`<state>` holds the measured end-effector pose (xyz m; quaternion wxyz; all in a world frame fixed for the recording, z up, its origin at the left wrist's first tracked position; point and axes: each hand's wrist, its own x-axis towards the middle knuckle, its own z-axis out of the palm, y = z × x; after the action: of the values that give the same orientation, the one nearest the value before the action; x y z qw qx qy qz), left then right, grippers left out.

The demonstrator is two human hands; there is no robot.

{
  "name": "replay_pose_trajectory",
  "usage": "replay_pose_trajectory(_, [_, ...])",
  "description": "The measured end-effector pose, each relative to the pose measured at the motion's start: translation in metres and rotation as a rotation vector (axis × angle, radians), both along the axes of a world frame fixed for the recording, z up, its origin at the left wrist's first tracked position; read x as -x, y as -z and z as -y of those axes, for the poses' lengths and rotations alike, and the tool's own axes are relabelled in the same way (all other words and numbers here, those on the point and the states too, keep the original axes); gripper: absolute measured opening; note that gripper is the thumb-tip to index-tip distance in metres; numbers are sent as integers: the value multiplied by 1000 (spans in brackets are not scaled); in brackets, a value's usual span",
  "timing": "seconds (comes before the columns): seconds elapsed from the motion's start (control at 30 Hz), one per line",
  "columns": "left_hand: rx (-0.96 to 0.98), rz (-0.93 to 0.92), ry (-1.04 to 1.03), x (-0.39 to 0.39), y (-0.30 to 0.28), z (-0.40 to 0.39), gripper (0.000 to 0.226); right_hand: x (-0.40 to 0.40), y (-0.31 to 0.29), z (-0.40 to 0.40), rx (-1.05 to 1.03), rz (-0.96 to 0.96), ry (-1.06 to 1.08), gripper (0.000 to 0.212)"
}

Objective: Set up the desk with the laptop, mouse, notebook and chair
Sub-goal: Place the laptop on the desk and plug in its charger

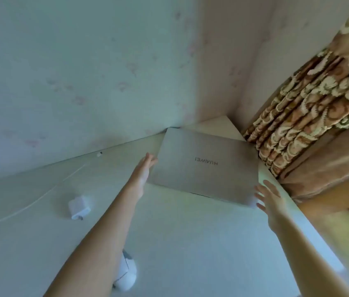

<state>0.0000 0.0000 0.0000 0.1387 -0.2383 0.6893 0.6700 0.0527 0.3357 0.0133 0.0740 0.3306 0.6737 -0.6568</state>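
A closed silver laptop [203, 166] lies flat in the far corner of the pale desk [190, 232], its logo upside down to me. My left hand [143, 170] reaches along its left edge, fingers straight, fingertips touching or nearly touching that edge. My right hand [270, 202] hovers at the laptop's near right corner with fingers spread, holding nothing. A white mouse [126, 273] rests near the desk's front, partly hidden behind my left forearm. No notebook or chair is in view.
A white charger block [79, 207] with a thin white cable [32, 202] lies on the left of the desk. Wallpapered walls [83, 71] meet behind the laptop. A patterned brown curtain [311, 108] hangs against the desk's right edge.
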Motion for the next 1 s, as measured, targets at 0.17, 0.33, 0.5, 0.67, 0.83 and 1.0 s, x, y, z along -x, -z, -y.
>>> replay_pose_trajectory(0.17, [-126, 71, -71, 42, 27, 3, 49, 37, 20, 9, -40, 16, 165, 52])
replay_pose_trajectory(0.33, [-159, 109, -97, 59, 41, 12, 55, 60, 30, 8, -82, 57, 219, 64])
replay_pose_trajectory(0.5, [-53, 106, 65, 70, 40, 24, 87, 72, 40, 0, -97, 79, 235, 70])
replay_pose_trajectory(0.67, [62, 136, 220, 83, 37, 34, 91, 75, 42, 0, -118, 85, 194, 62])
replay_pose_trajectory(0.83, [35, 109, 367, 77, 29, 43, 66, 74, 53, -9, -9, 77, 115, 50])
replay_pose_trajectory(1.0, [23, 99, 329, 58, 33, 52, 69, 67, 62, -13, 42, 41, 79, 67])
